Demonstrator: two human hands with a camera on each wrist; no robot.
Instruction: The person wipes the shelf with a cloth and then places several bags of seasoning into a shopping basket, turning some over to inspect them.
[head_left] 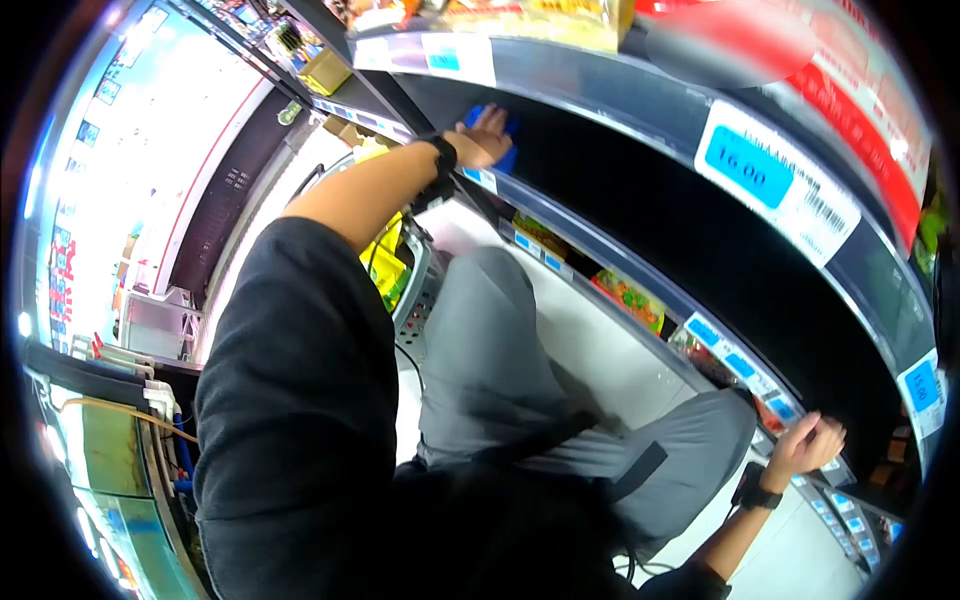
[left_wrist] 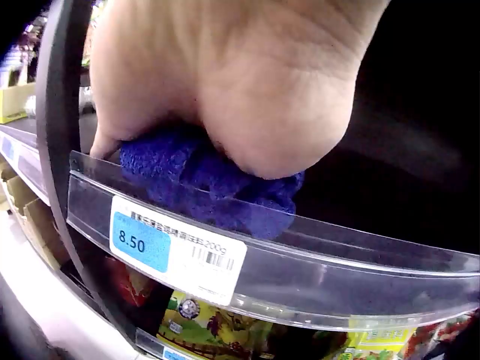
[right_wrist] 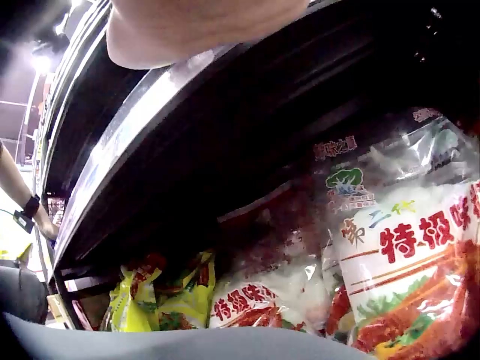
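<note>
My left hand (head_left: 482,140) lies over a blue cloth (left_wrist: 210,180) on a dark shelf, near its left end post. In the head view the fingers stretch forward across the cloth, and blue shows on both sides of them. From the left wrist, the cloth looks bunched under the palm, right behind the clear price rail (left_wrist: 337,277); most of the fingers are hidden there. Lower right in the head view, my right hand (head_left: 805,445) rests at the shelf's front edge with loosely bent fingers and no object in it.
Packaged food (head_left: 630,298) fills the shelf below, including white bags (right_wrist: 405,247) with red lettering. A shelf with large price tags (head_left: 780,180) overhangs the work. A grey basket (head_left: 415,300) with yellow packs stands by my knee. Fish tanks (head_left: 120,450) are at the left.
</note>
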